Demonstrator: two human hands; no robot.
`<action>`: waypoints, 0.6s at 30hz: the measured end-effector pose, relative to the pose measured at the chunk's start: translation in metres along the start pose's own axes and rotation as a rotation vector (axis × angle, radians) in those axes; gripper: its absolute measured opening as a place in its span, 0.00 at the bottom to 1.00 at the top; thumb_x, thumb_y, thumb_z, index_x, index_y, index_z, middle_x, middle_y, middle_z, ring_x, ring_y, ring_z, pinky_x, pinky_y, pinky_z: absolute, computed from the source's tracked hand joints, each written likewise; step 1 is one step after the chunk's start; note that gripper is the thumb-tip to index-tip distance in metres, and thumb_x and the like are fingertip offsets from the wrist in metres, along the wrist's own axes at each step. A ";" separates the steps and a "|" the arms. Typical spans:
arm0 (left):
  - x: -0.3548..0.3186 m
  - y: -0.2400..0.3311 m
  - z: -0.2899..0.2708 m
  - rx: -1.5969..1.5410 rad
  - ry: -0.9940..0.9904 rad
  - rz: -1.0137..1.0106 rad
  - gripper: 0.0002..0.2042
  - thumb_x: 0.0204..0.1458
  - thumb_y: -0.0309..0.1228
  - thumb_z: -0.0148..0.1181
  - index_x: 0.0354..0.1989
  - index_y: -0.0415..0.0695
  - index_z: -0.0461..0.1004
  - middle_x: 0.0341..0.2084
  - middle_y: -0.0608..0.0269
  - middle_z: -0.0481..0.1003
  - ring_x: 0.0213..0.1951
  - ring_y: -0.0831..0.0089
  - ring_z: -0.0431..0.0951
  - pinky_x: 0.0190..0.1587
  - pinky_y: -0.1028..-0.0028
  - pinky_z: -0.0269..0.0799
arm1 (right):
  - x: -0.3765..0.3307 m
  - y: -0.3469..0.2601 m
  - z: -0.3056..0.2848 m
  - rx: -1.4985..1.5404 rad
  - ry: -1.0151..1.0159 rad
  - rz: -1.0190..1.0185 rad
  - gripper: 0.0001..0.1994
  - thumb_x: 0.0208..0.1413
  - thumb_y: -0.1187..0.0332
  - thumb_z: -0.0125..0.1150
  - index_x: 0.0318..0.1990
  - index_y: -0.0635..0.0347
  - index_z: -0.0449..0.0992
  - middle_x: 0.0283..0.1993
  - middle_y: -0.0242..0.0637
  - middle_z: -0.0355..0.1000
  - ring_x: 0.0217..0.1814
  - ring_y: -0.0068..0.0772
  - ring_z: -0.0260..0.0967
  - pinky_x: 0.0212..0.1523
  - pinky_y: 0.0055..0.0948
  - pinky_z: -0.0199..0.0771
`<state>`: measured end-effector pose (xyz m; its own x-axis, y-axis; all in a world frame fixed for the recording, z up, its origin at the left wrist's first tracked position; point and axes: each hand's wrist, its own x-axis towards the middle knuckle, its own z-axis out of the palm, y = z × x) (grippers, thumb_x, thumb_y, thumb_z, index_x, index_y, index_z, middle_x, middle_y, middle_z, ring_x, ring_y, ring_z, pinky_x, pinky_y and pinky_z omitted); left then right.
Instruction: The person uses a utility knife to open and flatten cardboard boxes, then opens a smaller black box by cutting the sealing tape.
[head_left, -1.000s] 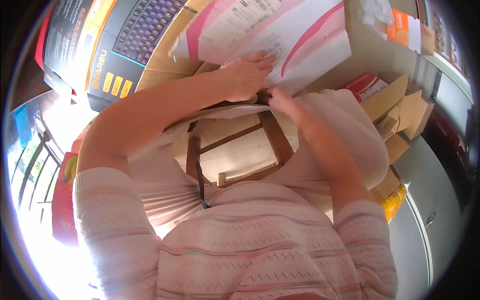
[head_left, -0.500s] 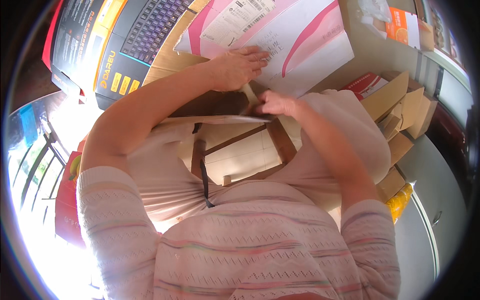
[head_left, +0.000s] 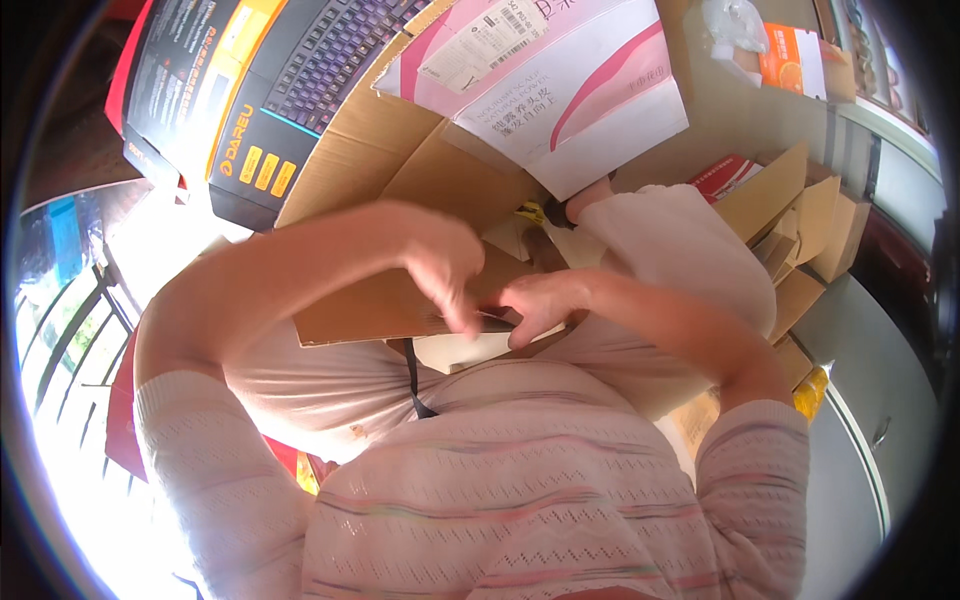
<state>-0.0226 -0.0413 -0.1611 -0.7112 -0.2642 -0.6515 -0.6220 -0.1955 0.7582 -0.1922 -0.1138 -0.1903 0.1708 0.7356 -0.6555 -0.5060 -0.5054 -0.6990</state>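
A cardboard box, its flaps spread, lies across my lap. Beyond my hands is its pink-and-white printed panel (head_left: 600, 120) with a shipping label (head_left: 482, 45). A brown cardboard flap (head_left: 365, 300) stretches over my thighs toward my waist. At this flap's near edge, my right hand (head_left: 545, 300) is closed, thumb in front and fingers behind. Just left of it, my left hand (head_left: 445, 265) points its fingers down at the same edge. Motion blur hides whether those fingers hold anything.
At the upper left stands a black keyboard box (head_left: 290, 90). Opened brown cartons (head_left: 790, 220) are stacked at the right, near a red-and-white box (head_left: 725, 178). An orange-and-white carton (head_left: 793, 62) and a clear plastic bag (head_left: 738, 25) sit at the upper right.
Both hands have come nearer my body; my left hand has left the printed panel. The brown flap now covers most of the gap between my legs, and the printed panel has shifted slightly away.
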 end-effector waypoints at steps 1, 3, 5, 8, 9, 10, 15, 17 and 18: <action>0.001 0.008 0.014 0.052 -0.114 0.011 0.26 0.38 0.50 0.60 0.40 0.40 0.73 0.34 0.50 0.75 0.39 0.55 0.74 0.40 0.63 0.70 | -0.006 0.001 -0.003 0.045 0.047 -0.054 0.23 0.40 0.62 0.58 0.45 0.66 0.70 0.41 0.48 0.70 0.39 0.41 0.68 0.39 0.34 0.67; 0.005 0.022 0.037 0.242 -0.127 -0.058 0.19 0.37 0.46 0.61 0.31 0.42 0.76 0.28 0.56 0.76 0.35 0.58 0.75 0.35 0.64 0.71 | -0.021 0.005 -0.014 0.047 0.127 -0.122 0.25 0.41 0.60 0.59 0.47 0.67 0.69 0.42 0.47 0.71 0.40 0.40 0.69 0.42 0.33 0.68; 0.004 0.031 0.057 0.330 -0.086 -0.042 0.11 0.37 0.38 0.60 0.26 0.45 0.77 0.24 0.61 0.76 0.31 0.61 0.76 0.30 0.67 0.71 | -0.042 0.015 -0.043 -0.029 0.258 -0.149 0.26 0.41 0.59 0.60 0.49 0.64 0.69 0.42 0.45 0.71 0.42 0.36 0.69 0.45 0.31 0.68; -0.005 0.048 0.072 0.252 0.212 -0.193 0.04 0.39 0.28 0.56 0.22 0.45 0.77 0.22 0.60 0.76 0.29 0.63 0.76 0.27 0.68 0.71 | -0.099 0.017 -0.111 -0.074 0.817 0.097 0.19 0.46 0.70 0.57 0.48 0.62 0.68 0.38 0.39 0.70 0.42 0.27 0.67 0.43 0.26 0.69; -0.003 0.054 0.070 0.285 0.219 -0.193 0.04 0.39 0.28 0.56 0.22 0.45 0.77 0.22 0.60 0.76 0.29 0.63 0.76 0.27 0.68 0.71 | -0.112 0.071 -0.132 0.085 1.161 0.001 0.22 0.46 0.72 0.58 0.51 0.62 0.65 0.42 0.39 0.70 0.45 0.27 0.67 0.45 0.27 0.69; -0.003 0.056 0.073 0.279 0.222 -0.235 0.03 0.38 0.28 0.56 0.21 0.46 0.77 0.21 0.59 0.76 0.28 0.63 0.76 0.27 0.68 0.70 | -0.132 0.065 -0.154 -0.061 1.422 0.228 0.25 0.46 0.71 0.59 0.54 0.61 0.63 0.47 0.42 0.68 0.49 0.31 0.66 0.48 0.29 0.68; 0.003 0.048 0.075 0.339 0.443 -0.210 0.02 0.35 0.27 0.57 0.17 0.47 0.76 0.18 0.60 0.75 0.26 0.64 0.76 0.25 0.68 0.69 | -0.163 0.114 -0.209 0.153 1.609 0.142 0.41 0.39 0.71 0.65 0.63 0.57 0.49 0.63 0.48 0.51 0.61 0.42 0.56 0.56 0.35 0.62; -0.003 0.051 0.064 0.385 0.478 -0.200 0.03 0.34 0.26 0.57 0.15 0.48 0.75 0.16 0.62 0.74 0.24 0.65 0.76 0.22 0.70 0.68 | -0.156 0.125 -0.214 0.258 1.535 0.172 0.43 0.36 0.71 0.66 0.63 0.59 0.49 0.61 0.51 0.53 0.60 0.41 0.57 0.58 0.34 0.59; -0.004 0.054 0.059 0.390 0.479 -0.207 0.03 0.34 0.26 0.57 0.15 0.48 0.75 0.16 0.62 0.74 0.24 0.65 0.76 0.22 0.70 0.68 | -0.159 0.149 -0.216 0.253 1.538 0.177 0.43 0.35 0.70 0.67 0.62 0.61 0.50 0.60 0.52 0.56 0.60 0.41 0.58 0.57 0.34 0.59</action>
<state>-0.0721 0.0049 -0.1189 -0.3951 -0.6673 -0.6313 -0.8679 0.0460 0.4946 -0.1122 -0.4033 -0.2520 0.6812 -0.5506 -0.4825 -0.7086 -0.3302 -0.6236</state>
